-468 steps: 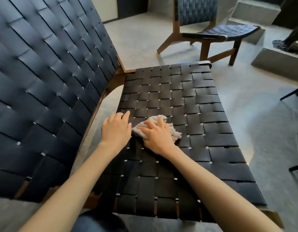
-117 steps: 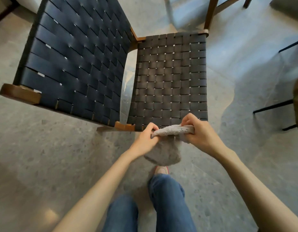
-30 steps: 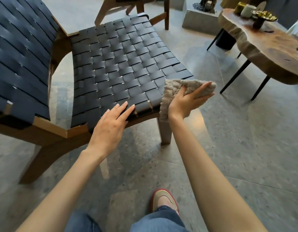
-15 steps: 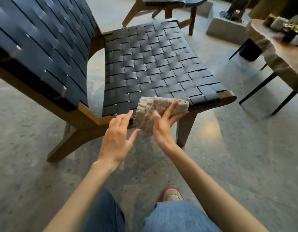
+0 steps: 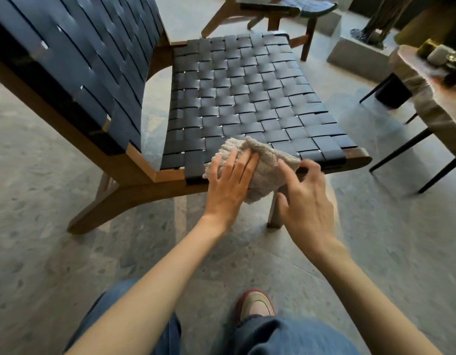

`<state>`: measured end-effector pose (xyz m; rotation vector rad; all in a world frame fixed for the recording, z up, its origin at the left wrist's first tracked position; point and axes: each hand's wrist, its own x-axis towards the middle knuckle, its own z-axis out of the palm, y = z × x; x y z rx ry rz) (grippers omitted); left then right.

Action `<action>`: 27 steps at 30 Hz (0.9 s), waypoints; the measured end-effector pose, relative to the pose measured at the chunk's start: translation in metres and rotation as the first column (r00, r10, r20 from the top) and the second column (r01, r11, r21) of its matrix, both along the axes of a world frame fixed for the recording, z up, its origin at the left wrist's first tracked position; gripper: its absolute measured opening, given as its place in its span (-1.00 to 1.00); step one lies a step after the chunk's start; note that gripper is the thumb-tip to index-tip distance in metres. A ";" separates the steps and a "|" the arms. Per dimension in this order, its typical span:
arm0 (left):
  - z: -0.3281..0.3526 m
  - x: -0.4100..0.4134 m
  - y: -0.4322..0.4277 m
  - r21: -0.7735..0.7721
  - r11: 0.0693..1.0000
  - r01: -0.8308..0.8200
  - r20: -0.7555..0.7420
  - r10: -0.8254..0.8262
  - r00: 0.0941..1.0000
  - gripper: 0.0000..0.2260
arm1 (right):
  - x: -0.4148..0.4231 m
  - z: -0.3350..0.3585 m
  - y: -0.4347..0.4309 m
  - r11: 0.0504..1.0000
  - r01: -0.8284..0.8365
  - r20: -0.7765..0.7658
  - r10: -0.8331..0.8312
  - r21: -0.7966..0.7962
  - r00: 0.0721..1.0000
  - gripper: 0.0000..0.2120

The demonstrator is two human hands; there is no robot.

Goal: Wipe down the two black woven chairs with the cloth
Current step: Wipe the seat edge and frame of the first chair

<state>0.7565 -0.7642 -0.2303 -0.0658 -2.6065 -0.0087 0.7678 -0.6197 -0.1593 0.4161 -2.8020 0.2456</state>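
The left hand point(image 5: 229, 183) lies flat on the cloth point(image 5: 265, 160) at the near edge of the chair seat point(image 5: 237, 98), hiding part of it, and the blurry right hand point(image 5: 306, 201) touches the cloth, but I cannot tell if it grips.

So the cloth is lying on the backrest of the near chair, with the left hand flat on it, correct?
The place is wrong. The head view shows the cloth draped over the near edge of the near chair's seat, with the left hand flat on it.

Left hand point(image 5: 228, 185) pressing cloth point(image 5: 263, 162), woven chair point(image 5: 247, 98)
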 end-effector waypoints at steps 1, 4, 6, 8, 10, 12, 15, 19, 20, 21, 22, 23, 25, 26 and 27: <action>-0.001 -0.003 -0.001 -0.040 0.999 0.013 -0.023 -0.014 1.000 -0.45 | -0.007 -0.001 -0.001 0.996 -0.069 -0.052 0.072 0.058 0.996 -0.32; -0.004 -0.006 -0.007 -0.100 0.993 0.067 -0.053 -0.072 0.996 -0.56 | -0.034 -0.010 -0.009 0.913 -0.234 0.004 0.247 0.335 0.969 -0.33; -0.006 -0.005 -0.014 -0.101 0.992 0.072 -0.064 -0.078 0.995 -0.55 | -0.046 -0.017 -0.018 0.876 -0.248 -0.009 0.276 0.413 0.961 -0.36; -0.010 -0.002 -0.023 -0.132 0.990 0.054 -0.077 -0.064 0.995 -0.55 | -0.051 -0.023 -0.026 0.860 -0.275 -0.057 0.330 0.430 0.942 -0.42; -0.017 0.003 -0.034 -0.160 0.986 0.046 -0.099 -0.062 0.993 -0.58 | -0.052 -0.027 -0.034 0.825 -0.342 -0.052 0.406 0.449 0.912 -0.39; -0.022 0.009 -0.048 -0.170 0.985 0.027 -0.128 -0.049 0.991 -0.61 | -0.050 -0.029 -0.047 0.794 -0.404 -0.023 0.464 0.454 0.886 -0.36; -0.026 0.021 -0.074 -0.204 0.979 -0.007 -0.121 -0.018 0.992 -0.62 | -0.044 -0.035 -0.072 0.763 -0.444 -0.024 0.514 0.470 0.857 -0.48; -0.031 0.044 -0.122 -0.262 0.963 -0.065 -0.119 0.034 0.992 -0.63 | -0.034 -0.046 -0.124 0.697 -0.507 -0.039 0.606 0.507 0.794 -0.51; -0.033 0.049 -0.131 -0.296 0.952 -0.079 -0.120 0.045 0.992 -0.63 | -0.032 -0.049 -0.136 0.675 -0.514 -0.022 0.616 0.529 0.787 -0.50; -0.034 0.053 -0.138 -0.335 0.939 -0.083 -0.124 0.044 0.991 -0.63 | -0.031 -0.052 -0.145 0.660 -0.514 -0.012 0.621 0.548 0.784 -0.50; -0.035 0.054 -0.142 -0.367 0.927 -0.084 -0.129 0.039 0.991 -0.63 | -0.031 -0.053 -0.150 0.659 -0.508 -0.020 0.621 0.556 0.784 -0.50; -0.036 0.054 -0.144 -0.380 0.921 -0.084 -0.135 0.035 0.990 -0.63 | -0.032 -0.053 -0.152 0.664 -0.507 -0.029 0.622 0.549 0.782 -0.52; -0.036 0.052 -0.140 -0.374 0.922 -0.099 -0.142 0.048 0.989 -0.63 | -0.033 -0.054 -0.149 0.675 -0.515 -0.055 0.632 0.528 0.773 -0.55; -0.036 0.051 -0.136 -0.358 0.927 -0.113 -0.143 0.066 0.988 -0.62 | -0.033 -0.053 -0.146 0.680 -0.512 -0.070 0.634 0.525 0.770 -0.56; -0.035 0.051 -0.131 -0.333 0.935 -0.125 -0.141 0.081 0.987 -0.62 | -0.032 -0.051 -0.143 0.684 -0.505 -0.081 0.631 0.526 0.771 -0.57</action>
